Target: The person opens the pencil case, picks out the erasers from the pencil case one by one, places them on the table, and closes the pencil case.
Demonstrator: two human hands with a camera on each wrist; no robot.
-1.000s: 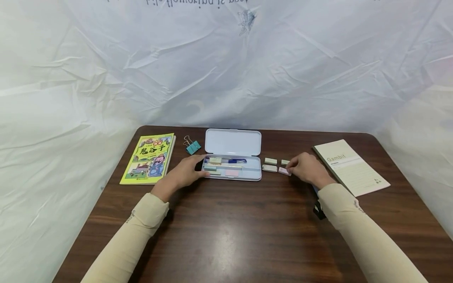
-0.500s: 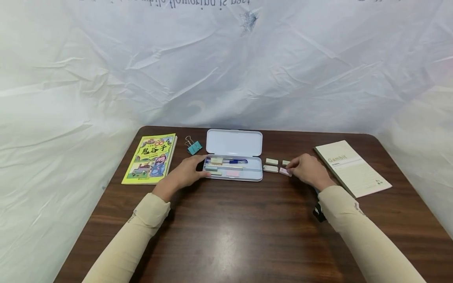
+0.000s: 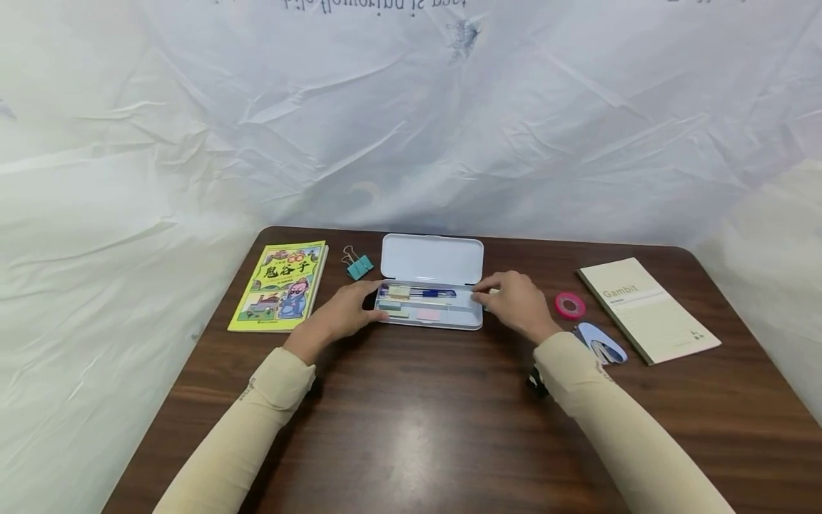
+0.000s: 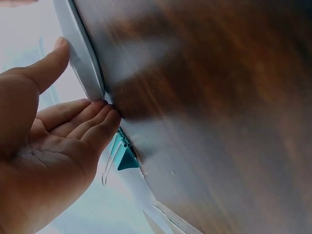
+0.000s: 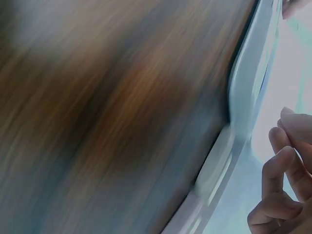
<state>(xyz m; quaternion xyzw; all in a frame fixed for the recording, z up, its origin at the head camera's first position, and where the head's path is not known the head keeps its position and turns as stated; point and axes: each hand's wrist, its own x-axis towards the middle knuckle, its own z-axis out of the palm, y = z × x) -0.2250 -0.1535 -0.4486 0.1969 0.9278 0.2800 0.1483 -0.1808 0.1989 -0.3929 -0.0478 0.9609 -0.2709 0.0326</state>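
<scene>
An open pale blue pencil case [image 3: 429, 325] lies mid-table with its lid [image 3: 432, 258] folded back. Inside are blue pens [image 3: 417, 292] and small erasers. My left hand [image 3: 347, 312] rests against the case's left end. In the left wrist view the left hand [image 4: 58, 126] has its thumb on the case [image 4: 83, 63] rim and straight fingers at the corner. My right hand [image 3: 514, 303] hovers over the case's right end with curled fingers and pinches a small pink eraser, mostly hidden. The right wrist view is blurred: the right hand [image 5: 282, 185] is beside the case [image 5: 248, 97] edge.
A yellow picture book [image 3: 279, 285] and a teal binder clip [image 3: 357, 265] lie left of the case. A pink tape roll [image 3: 569, 305], a pale blue stapler [image 3: 602, 344] and a green notebook [image 3: 648, 308] lie to the right. A white sheet hangs behind the brown table.
My right hand left the erasers on the table and moved left to the case's right end. This uncovered the tape roll and the stapler. The left hand stayed put.
</scene>
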